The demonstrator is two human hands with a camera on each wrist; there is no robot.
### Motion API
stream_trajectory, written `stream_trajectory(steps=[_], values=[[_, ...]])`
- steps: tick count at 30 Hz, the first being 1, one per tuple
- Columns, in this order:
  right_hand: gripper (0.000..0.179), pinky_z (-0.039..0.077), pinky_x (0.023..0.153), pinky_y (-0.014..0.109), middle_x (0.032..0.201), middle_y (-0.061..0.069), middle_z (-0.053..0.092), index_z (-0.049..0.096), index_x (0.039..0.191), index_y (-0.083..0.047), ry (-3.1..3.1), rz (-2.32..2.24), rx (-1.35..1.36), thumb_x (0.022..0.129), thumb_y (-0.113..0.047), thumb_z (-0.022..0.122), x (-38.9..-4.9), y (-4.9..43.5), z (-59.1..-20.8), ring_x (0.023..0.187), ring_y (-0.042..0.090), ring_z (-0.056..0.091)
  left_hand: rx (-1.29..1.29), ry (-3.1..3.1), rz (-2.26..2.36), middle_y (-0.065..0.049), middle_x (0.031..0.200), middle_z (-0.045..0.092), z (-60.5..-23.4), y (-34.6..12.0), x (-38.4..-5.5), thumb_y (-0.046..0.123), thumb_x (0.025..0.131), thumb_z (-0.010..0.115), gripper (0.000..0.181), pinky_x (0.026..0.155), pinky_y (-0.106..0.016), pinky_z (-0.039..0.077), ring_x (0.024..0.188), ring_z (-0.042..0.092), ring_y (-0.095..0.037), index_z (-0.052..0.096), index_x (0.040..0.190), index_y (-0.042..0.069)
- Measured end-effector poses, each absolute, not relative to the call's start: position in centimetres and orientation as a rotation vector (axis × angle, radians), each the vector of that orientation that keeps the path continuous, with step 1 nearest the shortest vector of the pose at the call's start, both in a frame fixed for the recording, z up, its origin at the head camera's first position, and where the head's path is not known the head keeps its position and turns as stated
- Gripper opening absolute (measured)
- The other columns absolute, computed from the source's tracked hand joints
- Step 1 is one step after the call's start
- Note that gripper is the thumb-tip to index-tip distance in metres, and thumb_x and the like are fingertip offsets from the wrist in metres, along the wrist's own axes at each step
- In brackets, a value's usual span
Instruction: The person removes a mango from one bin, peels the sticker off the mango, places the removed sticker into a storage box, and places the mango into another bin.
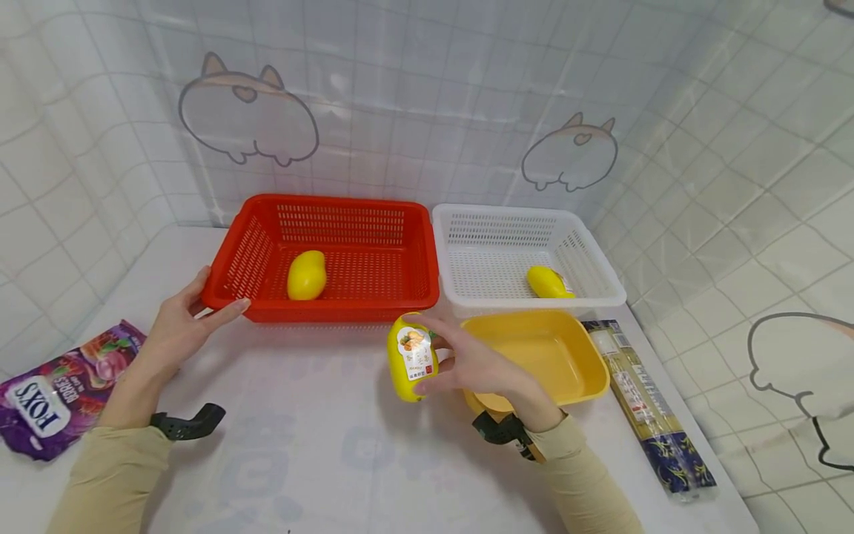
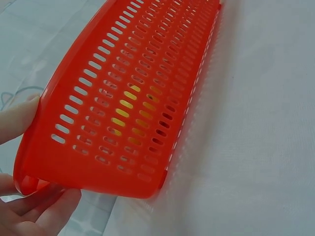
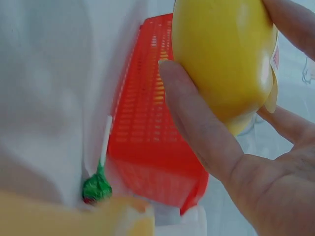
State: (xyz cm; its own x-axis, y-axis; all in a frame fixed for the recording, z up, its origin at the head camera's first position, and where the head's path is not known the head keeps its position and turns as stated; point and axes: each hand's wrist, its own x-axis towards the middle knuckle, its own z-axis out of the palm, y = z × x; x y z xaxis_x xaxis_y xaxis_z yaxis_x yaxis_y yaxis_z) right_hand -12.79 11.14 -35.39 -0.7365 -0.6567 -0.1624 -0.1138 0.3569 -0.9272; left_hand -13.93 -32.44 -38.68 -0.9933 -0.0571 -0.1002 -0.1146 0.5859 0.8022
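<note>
My right hand (image 1: 460,356) holds a yellow mango-shaped container (image 1: 403,371) with a white printed label, between thumb and fingers, in front of the red basket's right end. In the right wrist view, the thumb (image 3: 197,120) presses along its smooth side. My left hand (image 1: 180,322) grips the left front corner of the red plastic basket (image 1: 340,314), with fingers over and under the rim in the left wrist view. Another yellow mango-shaped piece (image 1: 307,276) lies inside that basket. A green-wrapped lollipop (image 3: 97,188) lies beside the red basket, mostly hidden behind my right hand in the head view.
At the back right, a white basket (image 1: 527,302) holds a similar yellow piece (image 1: 547,282). A yellow basin (image 1: 547,356) stands before it, partly behind my right wrist. A long clear-and-blue packet (image 1: 647,415) lies along the right, a purple Fox's bag (image 1: 60,393) at left.
</note>
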Motion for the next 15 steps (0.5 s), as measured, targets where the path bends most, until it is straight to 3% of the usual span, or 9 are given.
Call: stream_trajectory(steps=[4,6,8,11,15], values=[[0.089,0.058,0.09,0.033,0.149,-0.003,0.027,0.04,0.151,-0.034,2.111,-1.379,-0.688,0.078,-0.011,0.086,-12.6,10.4,-35.9,0.118,0.025,0.05,-0.147,2.757,1.368,-0.02,0.166,0.011,-38.6,-32.6,-14.0,0.056,0.094,0.061,0.103,0.09,-0.039,0.058,0.139,0.029,-0.05,-0.01,0.159,0.018],[0.09,0.057,0.091,0.032,0.153,-0.005,0.023,0.04,0.151,-0.034,2.116,-1.37,-0.684,0.078,-0.011,0.086,-12.5,10.1,-36.2,0.12,0.026,0.048,-0.151,2.764,1.361,-0.021,0.166,0.012,-38.6,-32.6,-14.0,0.056,0.094,0.061,0.102,0.087,-0.035,0.059,0.139,0.029,-0.051,-0.008,0.159,0.018],[0.09,0.057,0.091,0.031,0.155,-0.005,0.022,0.039,0.152,-0.034,2.121,-1.354,-0.697,0.078,-0.012,0.086,-12.4,9.7,-36.5,0.121,0.026,0.046,-0.156,2.767,1.365,-0.021,0.166,0.013,-38.5,-32.6,-14.0,0.056,0.093,0.061,0.102,0.08,-0.024,0.058,0.138,0.029,-0.051,-0.008,0.159,0.019],[0.091,0.057,0.091,0.032,0.153,-0.006,0.024,0.038,0.152,-0.033,2.116,-1.343,-0.72,0.078,-0.011,0.086,-12.3,9.3,-37.1,0.121,0.025,0.046,-0.158,2.764,1.377,-0.022,0.165,0.014,-38.4,-32.6,-14.0,0.056,0.093,0.062,0.102,0.068,-0.008,0.048,0.138,0.029,-0.052,-0.007,0.159,0.019],[0.092,0.056,0.093,0.033,0.151,-0.006,0.028,0.038,0.153,-0.032,2.112,-1.328,-0.738,0.077,-0.011,0.087,-12.1,8.8,-38.0,0.118,0.024,0.048,-0.153,2.766,1.368,-0.022,0.165,0.015,-38.5,-32.5,-13.9,0.056,0.093,0.061,0.102,0.075,-0.016,0.054,0.138,0.03,-0.051,-0.007,0.159,0.019]])
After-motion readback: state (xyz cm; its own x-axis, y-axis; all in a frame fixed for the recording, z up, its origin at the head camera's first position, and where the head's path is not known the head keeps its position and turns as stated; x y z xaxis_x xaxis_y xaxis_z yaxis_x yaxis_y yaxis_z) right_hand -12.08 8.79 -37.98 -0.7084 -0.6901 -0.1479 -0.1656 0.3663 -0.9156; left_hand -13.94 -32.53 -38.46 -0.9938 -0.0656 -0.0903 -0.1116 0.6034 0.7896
